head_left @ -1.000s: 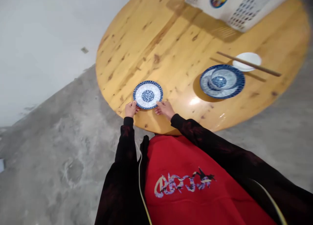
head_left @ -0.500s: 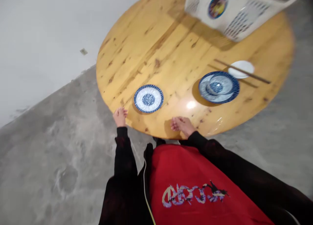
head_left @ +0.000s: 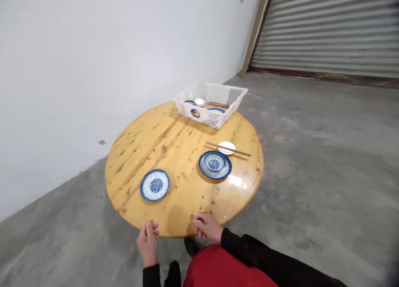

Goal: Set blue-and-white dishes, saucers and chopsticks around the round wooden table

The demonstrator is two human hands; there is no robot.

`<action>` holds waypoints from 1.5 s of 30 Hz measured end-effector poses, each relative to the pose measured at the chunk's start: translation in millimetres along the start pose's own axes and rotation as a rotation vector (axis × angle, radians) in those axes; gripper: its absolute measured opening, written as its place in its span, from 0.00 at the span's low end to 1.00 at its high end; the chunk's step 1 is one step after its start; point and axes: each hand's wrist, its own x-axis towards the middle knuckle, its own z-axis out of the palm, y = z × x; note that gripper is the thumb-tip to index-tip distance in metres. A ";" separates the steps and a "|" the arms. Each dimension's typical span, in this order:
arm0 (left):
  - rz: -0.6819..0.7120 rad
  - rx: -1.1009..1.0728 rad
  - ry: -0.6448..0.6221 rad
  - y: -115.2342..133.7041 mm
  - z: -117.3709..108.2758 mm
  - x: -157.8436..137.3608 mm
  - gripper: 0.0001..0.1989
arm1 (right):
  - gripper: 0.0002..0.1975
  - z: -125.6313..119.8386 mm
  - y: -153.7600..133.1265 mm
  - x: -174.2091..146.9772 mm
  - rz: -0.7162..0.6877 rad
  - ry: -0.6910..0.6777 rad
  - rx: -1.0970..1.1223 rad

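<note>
A small blue-and-white plate (head_left: pixel 155 185) lies flat on the round wooden table (head_left: pixel 174 145), near its front left edge. My left hand (head_left: pixel 147 241) hovers just off the table's front rim, fingers loosely curled, holding nothing. My right hand (head_left: pixel 207 226) rests at the front rim with curled fingers, also holding nothing. Both hands are well clear of the plate. Further right on the table a blue patterned bowl sits on a larger blue plate (head_left: pixel 215 165).
Behind the bowl lie a small white dish (head_left: pixel 226 147) and chopsticks (head_left: pixel 227 149) across it. A white plastic basket (head_left: pixel 210 104) with more dishes stands at the table's far edge. White wall at left, roller door at back right, concrete floor all around.
Both hands let go of the small plate and drew back to the table's front rim. The view lifted and pulled back, now showing the whole table and room.
</note>
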 end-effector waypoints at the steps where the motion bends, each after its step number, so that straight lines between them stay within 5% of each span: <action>1: 0.016 -0.014 -0.033 10.5 16.6 -19.4 0.20 | 0.09 -16.9 2.5 -8.1 -0.021 -0.002 -0.002; 10: 0.140 -0.058 -0.560 88.6 208.3 -192.6 0.23 | 0.21 -203.3 21.5 -108.5 -0.095 0.324 0.232; 16: 0.194 -0.035 -0.842 112.7 282.1 -253.8 0.14 | 0.26 -275.5 38.0 -158.6 -0.061 0.514 0.378; 29: 0.208 0.012 -0.882 144.3 386.9 -277.1 0.11 | 0.27 -376.1 46.2 -152.2 0.042 0.552 0.384; 37: 0.155 0.037 -0.893 170.8 478.1 -273.4 0.11 | 0.30 -489.6 26.2 -102.4 0.064 0.549 0.295; 45: 0.179 0.064 -0.881 237.2 568.8 -249.0 0.12 | 0.37 -591.2 -1.1 -78.7 0.144 0.609 0.270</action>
